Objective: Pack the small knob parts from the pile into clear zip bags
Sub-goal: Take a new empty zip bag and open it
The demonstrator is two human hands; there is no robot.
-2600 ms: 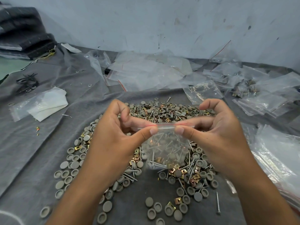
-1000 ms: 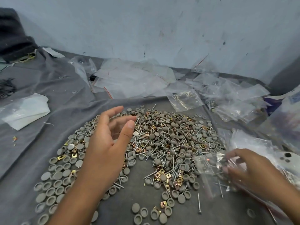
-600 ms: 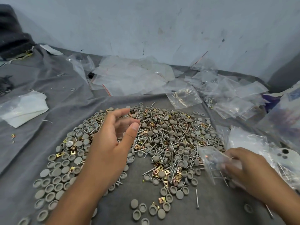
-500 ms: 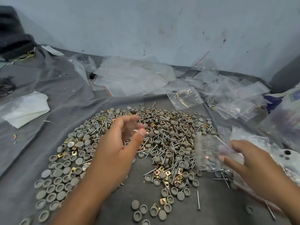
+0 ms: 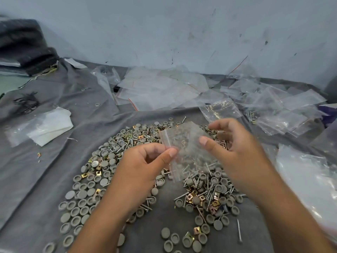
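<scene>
Pinching small clear zip bag mid-worktop: left hand at zip strip, right hand holding opposite edge. Film limp, light, slippery; take hold at stiffer zip strip.

1. Zip bag: clear, glossy thin plastic.
2. Knob caps: matt grey plastic.
3. Screws: shiny silvery metal.
4. Square clips: glossy brass-coloured metal.
5. Cloth beneath them: matt grey woven fabric.
6. Wall: matt, scuffed paint.
</scene>
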